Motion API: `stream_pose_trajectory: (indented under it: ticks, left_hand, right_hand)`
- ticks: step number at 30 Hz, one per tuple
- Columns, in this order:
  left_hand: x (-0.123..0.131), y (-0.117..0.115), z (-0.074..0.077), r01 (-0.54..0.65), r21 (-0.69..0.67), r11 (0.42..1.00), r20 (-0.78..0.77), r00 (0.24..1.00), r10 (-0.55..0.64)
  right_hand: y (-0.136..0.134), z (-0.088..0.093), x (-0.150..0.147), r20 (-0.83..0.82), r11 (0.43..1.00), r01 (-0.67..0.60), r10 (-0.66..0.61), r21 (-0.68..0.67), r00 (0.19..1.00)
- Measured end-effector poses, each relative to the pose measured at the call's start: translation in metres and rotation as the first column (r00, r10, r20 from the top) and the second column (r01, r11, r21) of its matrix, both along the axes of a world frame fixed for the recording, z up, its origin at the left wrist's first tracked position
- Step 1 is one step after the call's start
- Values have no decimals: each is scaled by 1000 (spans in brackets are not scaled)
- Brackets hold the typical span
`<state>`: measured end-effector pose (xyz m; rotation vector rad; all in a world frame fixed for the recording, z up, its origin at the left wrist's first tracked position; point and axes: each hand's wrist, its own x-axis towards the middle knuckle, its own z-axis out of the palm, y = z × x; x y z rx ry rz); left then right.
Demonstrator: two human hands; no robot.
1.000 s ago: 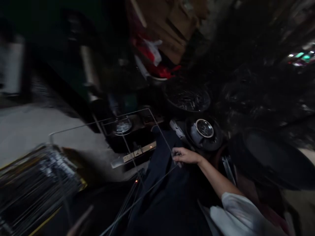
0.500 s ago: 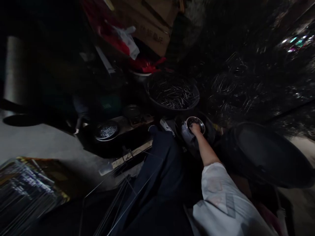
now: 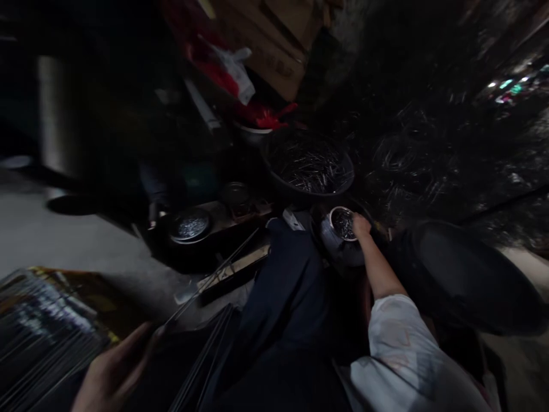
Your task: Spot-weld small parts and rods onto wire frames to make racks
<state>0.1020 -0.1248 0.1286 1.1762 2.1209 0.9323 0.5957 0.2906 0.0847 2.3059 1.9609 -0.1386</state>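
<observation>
While the right hand [image 3: 361, 226] reaches over the rim of a small steel bowl [image 3: 334, 243], its fingers bend down into the bowl's mouth above a load of small metal pieces [image 3: 342, 224]; whether they have hold of any piece, I cannot tell. The bowl sits tilted just beyond the dark trouser leg [image 3: 285, 292], with its open mouth facing up toward the hand. A big black basin of metal pins [image 3: 306, 169] stands just past it, nearly touching, and a wide black tub [image 3: 467, 280] crowds the forearm's other side, leaving the arm a narrow gap.

Low on the far side, the left hand [image 3: 114, 369] is half closed, apparently around thin wire rods [image 3: 210, 277], though dimness and blur hide the grip. The rods angle up past a wooden strip [image 3: 234, 269] toward a round metal pan [image 3: 191, 226]. A stack of wire racks [image 3: 43, 326] lies near the left hand, at the frame's edge, with the concrete floor [image 3: 64, 240] beyond.
</observation>
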Motion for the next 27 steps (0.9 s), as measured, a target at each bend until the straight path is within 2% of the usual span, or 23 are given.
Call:
stream_pose_trajectory:
  ticks: [2, 4, 6, 7, 8, 9, 10, 11, 13, 16, 18, 20, 27]
  left_hand:
    - [1, 2, 4, 31, 59, 998, -1, 1000, -31]
    - [4, 3, 10, 30, 122, 992, -49, 999, -24]
    - [7, 1, 15, 7, 193, 981, -95, 995, 11]
    - [8, 0, 16, -7, 224, 975, -107, 994, 32]
    - [9, -3, 17, -25, 252, 968, -117, 992, 56]
    - [10, -6, 17, -42, 274, 961, -121, 990, 78]
    - [10, -9, 17, -56, 294, 954, -122, 988, 96]
    - [11, -13, 17, -68, 310, 948, -124, 986, 111]
    - [10, -19, 16, -85, 334, 939, -127, 983, 134]
    - [8, -27, 15, -106, 380, 919, -136, 976, 169]
    - [4, -33, 13, -123, 396, 910, -141, 971, 193]
    - [1, -40, 12, -146, 406, 902, -143, 965, 220]
    - [-14, -48, 17, -152, 456, 877, -130, 963, 235]
  right_hand:
    - [-4, 15, -10, -5, 998, -27, 28, 63, 1000]
    - [-7, 27, -33, -36, 985, -78, 85, 154, 996]
    - [-17, 35, -73, -250, 955, -124, 193, 268, 949]
    - [-28, 37, -101, -434, 944, -125, 256, 307, 864]
    - [-43, 37, -132, -648, 942, -104, 298, 320, 701]
    - [-63, 36, -167, -829, 956, -98, 288, 275, 480]
    - [-85, 34, -203, -930, 973, -116, 227, 201, 290]
    - [-109, 31, -240, -979, 982, -150, 136, 114, 150]
    - [-155, 25, -306, -996, 969, -240, -76, -64, -39]
    - [-202, 24, -372, -931, 920, -331, -292, -211, -220]
    - [-217, 29, -393, -892, 908, -344, -344, -238, -294]
    - [-222, 37, -404, -875, 906, -351, -357, -238, -327]
    - [-224, 55, -428, -878, 904, -385, -327, -184, -348]
